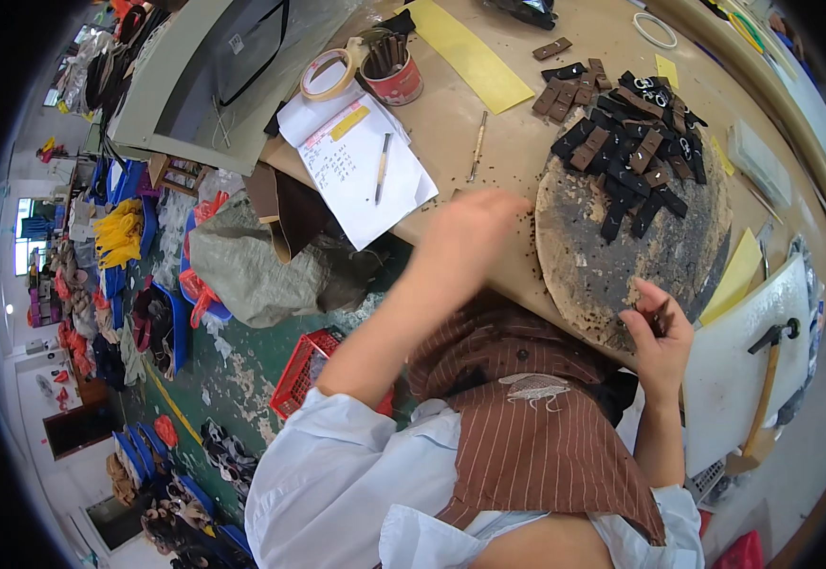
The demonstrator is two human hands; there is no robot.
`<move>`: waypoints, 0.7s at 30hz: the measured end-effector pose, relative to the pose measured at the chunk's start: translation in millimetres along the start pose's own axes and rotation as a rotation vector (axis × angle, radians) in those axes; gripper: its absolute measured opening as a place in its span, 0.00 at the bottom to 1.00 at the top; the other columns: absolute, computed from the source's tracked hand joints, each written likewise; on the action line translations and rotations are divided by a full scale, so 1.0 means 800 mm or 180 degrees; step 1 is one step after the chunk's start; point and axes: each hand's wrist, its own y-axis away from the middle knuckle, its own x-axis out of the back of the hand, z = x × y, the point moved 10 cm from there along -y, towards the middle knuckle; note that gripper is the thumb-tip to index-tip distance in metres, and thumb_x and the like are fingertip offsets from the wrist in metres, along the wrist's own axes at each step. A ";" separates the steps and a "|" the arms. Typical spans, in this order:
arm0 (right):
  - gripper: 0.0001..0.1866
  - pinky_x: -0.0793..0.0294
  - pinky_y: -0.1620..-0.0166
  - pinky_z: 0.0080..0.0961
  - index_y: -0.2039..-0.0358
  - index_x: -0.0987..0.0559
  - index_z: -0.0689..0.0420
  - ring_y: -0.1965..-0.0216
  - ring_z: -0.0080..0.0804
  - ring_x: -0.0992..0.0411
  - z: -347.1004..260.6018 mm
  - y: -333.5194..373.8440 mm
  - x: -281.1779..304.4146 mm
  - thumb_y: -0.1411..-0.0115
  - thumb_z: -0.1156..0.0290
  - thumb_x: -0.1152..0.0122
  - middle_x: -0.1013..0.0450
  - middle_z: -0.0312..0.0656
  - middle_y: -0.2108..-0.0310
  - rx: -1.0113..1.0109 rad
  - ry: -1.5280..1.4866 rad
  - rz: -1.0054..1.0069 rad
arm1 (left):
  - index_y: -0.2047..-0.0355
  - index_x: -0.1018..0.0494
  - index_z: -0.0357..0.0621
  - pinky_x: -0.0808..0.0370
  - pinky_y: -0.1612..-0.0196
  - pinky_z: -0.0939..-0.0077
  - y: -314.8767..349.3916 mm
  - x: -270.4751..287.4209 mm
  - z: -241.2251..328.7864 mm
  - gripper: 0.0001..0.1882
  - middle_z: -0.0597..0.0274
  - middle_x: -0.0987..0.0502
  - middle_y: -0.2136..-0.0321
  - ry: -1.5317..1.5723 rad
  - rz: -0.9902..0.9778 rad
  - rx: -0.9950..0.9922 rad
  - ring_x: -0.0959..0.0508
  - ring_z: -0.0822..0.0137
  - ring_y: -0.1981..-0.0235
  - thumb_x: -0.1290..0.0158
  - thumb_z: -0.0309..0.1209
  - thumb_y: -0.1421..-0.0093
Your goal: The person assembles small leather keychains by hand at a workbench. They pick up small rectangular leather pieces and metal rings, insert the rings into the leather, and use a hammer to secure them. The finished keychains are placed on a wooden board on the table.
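Note:
Blurred by motion, my left hand [475, 232] is over the table's front edge, left of a round, worn grey block [579, 256]. Its fingers are too smeared to show what, if anything, they hold. My right hand [661, 337] is at the block's near right side, with curled fingers and the thumb apart from the index finger; I see nothing between them. On the block's far part lies a heap of small black and brown leather-like tabs [642, 156], some with pale marks. Small dark bits [527, 237] are scattered along the block's left side.
A slim metal tool [478, 147] lies beyond my left hand. Farther left are a notebook [361, 175] with a pen [382, 169], tape rolls [328, 74] and a red cup [396, 83] of brown strips. A hammer [766, 389] rests on a white board [731, 408] at right.

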 end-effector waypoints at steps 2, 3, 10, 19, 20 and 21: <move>0.09 0.38 0.72 0.12 0.68 0.23 0.64 0.77 0.14 0.37 0.017 -0.007 0.005 0.52 0.81 0.38 0.30 0.32 0.77 -0.0110 0.0466 -0.0195 | 0.63 0.27 0.41 0.28 0.62 0.67 -0.004 0.008 -0.034 0.14 0.52 0.25 0.68 -0.0593 -0.0093 0.0071 0.25 0.53 0.65 0.48 0.21 0.54; 0.08 0.38 0.72 0.12 0.68 0.23 0.64 0.77 0.14 0.37 0.021 -0.006 0.006 0.52 0.81 0.39 0.30 0.32 0.76 -0.0102 0.0646 -0.0263 | 0.63 0.27 0.41 0.28 0.62 0.66 -0.004 0.006 -0.046 0.15 0.52 0.25 0.69 -0.0704 -0.0231 0.0141 0.26 0.52 0.65 0.48 0.20 0.54; 0.09 0.35 0.69 0.11 0.66 0.23 0.65 0.74 0.19 0.32 -0.012 -0.003 -0.001 0.50 0.82 0.42 0.27 0.37 0.73 -0.0159 0.0255 -0.0533 | 0.62 0.28 0.36 0.28 0.64 0.79 0.006 -0.016 -0.037 0.11 0.61 0.24 0.72 0.1013 -0.0346 0.0863 0.24 0.69 0.69 0.48 0.21 0.47; 0.10 0.28 0.61 0.19 0.68 0.27 0.63 0.65 0.28 0.27 -0.065 0.000 -0.013 0.52 0.87 0.41 0.26 0.45 0.68 0.0344 -0.1442 -0.0655 | 0.51 0.34 0.34 0.27 0.56 0.79 0.025 -0.084 0.090 0.15 0.57 0.25 0.61 0.4191 -0.0790 0.1427 0.25 0.71 0.59 0.55 0.24 0.39; 0.10 0.28 0.60 0.20 0.68 0.27 0.63 0.64 0.28 0.27 -0.061 -0.001 -0.012 0.52 0.86 0.41 0.26 0.44 0.68 0.0352 -0.1422 -0.0608 | 0.47 0.38 0.35 0.27 0.57 0.80 0.022 -0.077 0.097 0.18 0.56 0.25 0.60 0.4216 -0.0726 0.1254 0.25 0.72 0.60 0.56 0.24 0.38; 0.10 0.28 0.59 0.22 0.68 0.27 0.63 0.64 0.28 0.27 -0.059 -0.002 -0.009 0.52 0.86 0.41 0.27 0.44 0.68 0.0362 -0.1400 -0.0562 | 0.46 0.39 0.36 0.27 0.57 0.80 0.022 -0.078 0.097 0.19 0.56 0.25 0.60 0.4203 -0.0750 0.1257 0.25 0.73 0.60 0.56 0.24 0.38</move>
